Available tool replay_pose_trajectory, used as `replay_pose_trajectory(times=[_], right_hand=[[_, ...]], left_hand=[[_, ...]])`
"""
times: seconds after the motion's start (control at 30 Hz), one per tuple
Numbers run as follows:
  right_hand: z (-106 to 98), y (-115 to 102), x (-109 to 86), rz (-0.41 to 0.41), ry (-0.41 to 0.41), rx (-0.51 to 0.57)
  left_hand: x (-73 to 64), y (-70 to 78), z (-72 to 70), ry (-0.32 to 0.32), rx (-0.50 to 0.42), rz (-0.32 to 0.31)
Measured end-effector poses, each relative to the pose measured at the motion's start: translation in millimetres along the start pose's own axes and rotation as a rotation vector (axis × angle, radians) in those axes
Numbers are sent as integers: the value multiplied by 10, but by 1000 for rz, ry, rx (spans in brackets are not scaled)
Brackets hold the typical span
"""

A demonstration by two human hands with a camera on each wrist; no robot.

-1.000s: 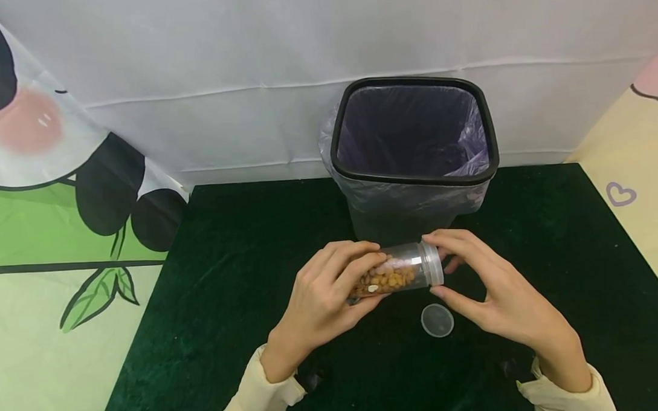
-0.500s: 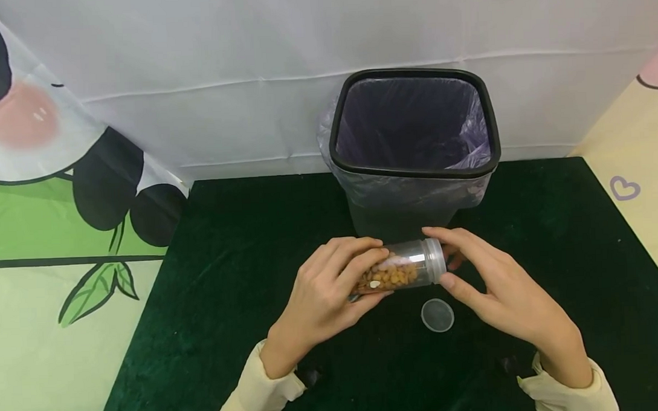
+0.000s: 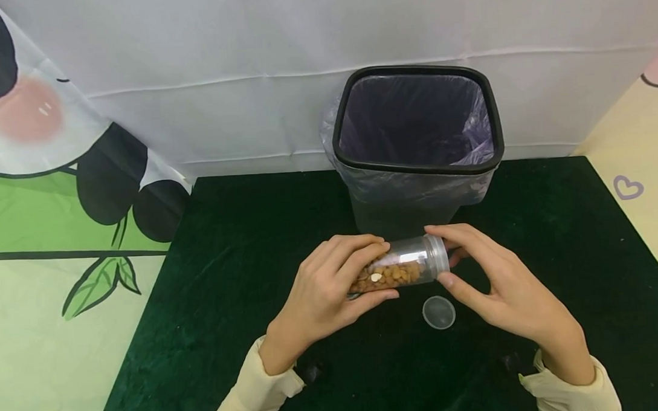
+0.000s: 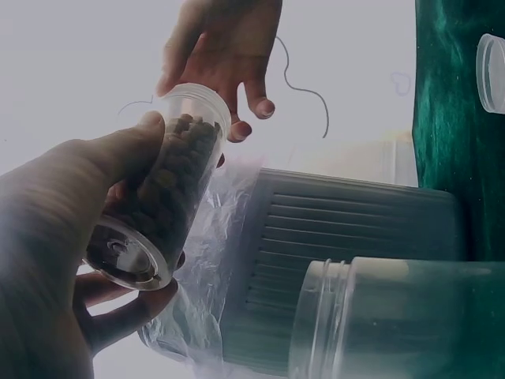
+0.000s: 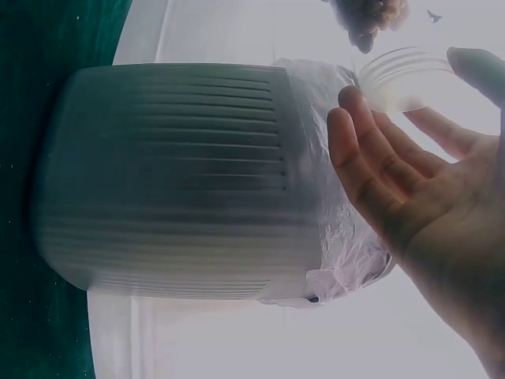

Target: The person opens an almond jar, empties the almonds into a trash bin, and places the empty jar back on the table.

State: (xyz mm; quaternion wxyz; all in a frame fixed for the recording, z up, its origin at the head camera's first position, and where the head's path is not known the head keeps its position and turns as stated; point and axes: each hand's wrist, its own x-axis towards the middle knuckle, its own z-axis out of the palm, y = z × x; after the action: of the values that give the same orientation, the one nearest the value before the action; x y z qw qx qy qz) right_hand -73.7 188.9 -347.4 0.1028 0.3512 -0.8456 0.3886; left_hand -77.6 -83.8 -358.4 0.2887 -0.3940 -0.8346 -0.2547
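My left hand (image 3: 323,290) grips a clear plastic jar (image 3: 409,260) tipped onto its side, fingers over the top and thumb below. Small brown-orange pieces, like kibble or nuts, lie in it, with one pale piece among them. The jar's whitish ringed end (image 3: 436,256) faces right. My right hand (image 3: 495,284) holds that end between thumb and index finger. The left wrist view shows the jar's round base and the right hand's fingers (image 4: 237,118) around its far end. A flat, clear round lid (image 3: 438,312) lies on the green cloth below the jar.
A black-rimmed bin (image 3: 417,169) with a plastic liner stands just beyond the hands. A second clear jar (image 4: 394,316) with a threaded neck shows in the left wrist view. Dark green cloth (image 3: 243,232) covers the table; a white curtain (image 3: 223,124) hangs behind.
The right thumb has shifted up along the jar's ringed end. The jar has moved slightly right, still in the left hand. The head view has tilted a little.
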Motion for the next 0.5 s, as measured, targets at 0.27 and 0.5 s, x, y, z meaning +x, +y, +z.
replay_pose_trajectory(times=[0.27, 0.5], right_hand=[[14, -10, 0, -15, 1, 16], [13, -24, 8, -23, -10, 16]], left_hand=[[-2, 9, -36, -18, -25, -22], [2, 6, -44, -15, -18, -26]])
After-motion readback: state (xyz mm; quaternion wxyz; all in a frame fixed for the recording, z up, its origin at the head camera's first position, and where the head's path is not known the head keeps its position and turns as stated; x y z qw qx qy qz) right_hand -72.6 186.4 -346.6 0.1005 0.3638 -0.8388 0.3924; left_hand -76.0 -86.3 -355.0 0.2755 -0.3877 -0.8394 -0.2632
